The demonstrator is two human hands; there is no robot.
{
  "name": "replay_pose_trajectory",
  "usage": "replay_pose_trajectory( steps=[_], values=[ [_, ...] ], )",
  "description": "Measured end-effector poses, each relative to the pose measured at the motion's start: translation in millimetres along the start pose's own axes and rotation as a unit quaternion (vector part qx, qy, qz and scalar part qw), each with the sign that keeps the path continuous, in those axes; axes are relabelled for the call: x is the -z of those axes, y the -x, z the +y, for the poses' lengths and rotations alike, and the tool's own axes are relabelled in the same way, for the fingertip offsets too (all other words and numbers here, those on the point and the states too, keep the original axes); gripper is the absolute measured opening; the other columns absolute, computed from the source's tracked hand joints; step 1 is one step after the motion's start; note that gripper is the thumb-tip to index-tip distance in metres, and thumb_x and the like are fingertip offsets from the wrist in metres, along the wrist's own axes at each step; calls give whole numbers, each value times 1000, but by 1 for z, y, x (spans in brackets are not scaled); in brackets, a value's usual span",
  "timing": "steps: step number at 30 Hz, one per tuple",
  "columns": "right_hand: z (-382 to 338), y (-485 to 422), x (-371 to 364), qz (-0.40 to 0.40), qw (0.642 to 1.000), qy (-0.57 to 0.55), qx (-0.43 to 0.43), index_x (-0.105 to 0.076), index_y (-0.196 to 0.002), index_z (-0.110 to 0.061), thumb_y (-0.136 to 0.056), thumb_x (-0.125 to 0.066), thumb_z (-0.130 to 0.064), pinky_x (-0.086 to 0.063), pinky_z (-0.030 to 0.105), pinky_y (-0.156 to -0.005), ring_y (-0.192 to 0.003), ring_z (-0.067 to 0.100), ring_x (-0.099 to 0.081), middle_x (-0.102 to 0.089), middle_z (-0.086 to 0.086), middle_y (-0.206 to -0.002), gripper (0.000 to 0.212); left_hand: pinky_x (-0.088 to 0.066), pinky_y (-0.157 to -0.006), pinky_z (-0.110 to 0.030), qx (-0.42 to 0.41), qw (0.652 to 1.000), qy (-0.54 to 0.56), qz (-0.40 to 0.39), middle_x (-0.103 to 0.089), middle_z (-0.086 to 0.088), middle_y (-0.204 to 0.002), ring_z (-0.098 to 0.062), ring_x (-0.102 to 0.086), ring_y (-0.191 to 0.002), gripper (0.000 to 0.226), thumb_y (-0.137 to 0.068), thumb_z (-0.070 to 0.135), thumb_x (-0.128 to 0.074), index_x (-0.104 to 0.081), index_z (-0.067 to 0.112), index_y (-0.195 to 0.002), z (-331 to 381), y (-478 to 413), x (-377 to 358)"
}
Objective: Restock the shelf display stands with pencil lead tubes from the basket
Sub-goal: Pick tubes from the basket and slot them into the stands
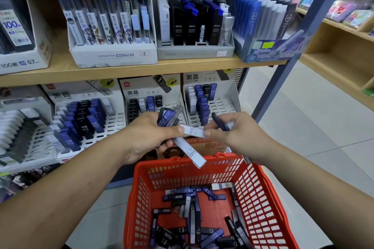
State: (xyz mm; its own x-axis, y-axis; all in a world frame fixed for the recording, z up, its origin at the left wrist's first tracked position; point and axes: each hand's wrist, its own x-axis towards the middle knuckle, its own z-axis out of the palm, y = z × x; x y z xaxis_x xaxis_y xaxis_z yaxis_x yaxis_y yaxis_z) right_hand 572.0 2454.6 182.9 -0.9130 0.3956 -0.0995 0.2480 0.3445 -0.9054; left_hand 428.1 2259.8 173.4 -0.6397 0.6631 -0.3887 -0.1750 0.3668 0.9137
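the white tube (192,130) marked hb lies between my hands: my left hand (147,135) presses one end under the thumb, and my right hand (232,133) pinches the other end between thumb and fingertip. my left fingers also curl round a bundle of tubes (169,116), blue and clear, and a second white tube (191,152) hangs from that fist toward five o'clock. a dark blue tube (219,122) is tucked in my right fingers.

these are slim, hard, flat-sided plastic sticks, glossy and likely slick against each other. pulling the shared one free could drag the hanging one out.

the red basket (263,198) at six o'clock is open plastic lattice with loose tubes (192,218) heaped inside. the slotted white display stands (222,105) at twelve o'clock sit part empty.
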Motion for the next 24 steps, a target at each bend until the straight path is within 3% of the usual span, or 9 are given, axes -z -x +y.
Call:
replay_pose_trajectory(
  steps=[3,7,12,15,19,24],
  values=[
    [2,2,-7,-77,995,71,-9,-82,-86,-19,-86,-84,-26,-51,21,-60,-62,6,-66,-76,2,-76,8,-44,-52,-26,-33,998,-49,4,-66,-6,-67,-10,-57,-56,19,-92,17,-78,-70,1,-101,0,0,-1],
    [3,-3,-19,-68,997,27,41,-80,-99,-23,-86,-84,-21,-54,17,-85,-92,2,-72,-79,-9,-92,14,-46,-56,-31,-60,990,-125,-39,-63,-9,-66,-15,-56,-55,20,-91,24,-81,-69,8,-89,3,4,-11],
    [-3,-8,-21,-63,996,2,56,-73,-107,-28,-93,-76,-9,-49,7,-75,-86,0,-68,-75,-5,-99,23,-44,-53,-27,-71,994,-87,6,-64,-5,-64,-10,-55,-51,12,-93,17,-77,-69,10,-87,12,5,-18],
    [-2,-11,-21,-9,999,2,39,-73,-107,-24,-97,-70,-9,-51,18,-60,-60,3,-65,-70,-1,-93,19,-46,-51,-25,-79,993,-47,70,-67,-6,-66,-8,-59,-51,8,-93,13,-76,-70,9,-92,11,6,-17],
    [-1,-17,-8,100,995,4,15,-66,-101,-18,-95,-73,-12,-63,41,-61,-53,25,-65,-65,3,-106,11,-48,-54,-30,-53,990,22,125,-73,-12,-80,-18,-75,-68,14,-91,5,-76,-68,2,-102,9,7,-8],
    [-4,-44,-1,178,979,83,50,-59,-99,-32,-95,-73,-23,-61,38,-61,-59,24,-71,-66,-4,-106,16,-45,-48,-25,-2,990,66,124,-73,-13,-95,-27,-79,-81,26,-89,-7,-72,-64,-2,-113,3,7,-5]
  ],
)
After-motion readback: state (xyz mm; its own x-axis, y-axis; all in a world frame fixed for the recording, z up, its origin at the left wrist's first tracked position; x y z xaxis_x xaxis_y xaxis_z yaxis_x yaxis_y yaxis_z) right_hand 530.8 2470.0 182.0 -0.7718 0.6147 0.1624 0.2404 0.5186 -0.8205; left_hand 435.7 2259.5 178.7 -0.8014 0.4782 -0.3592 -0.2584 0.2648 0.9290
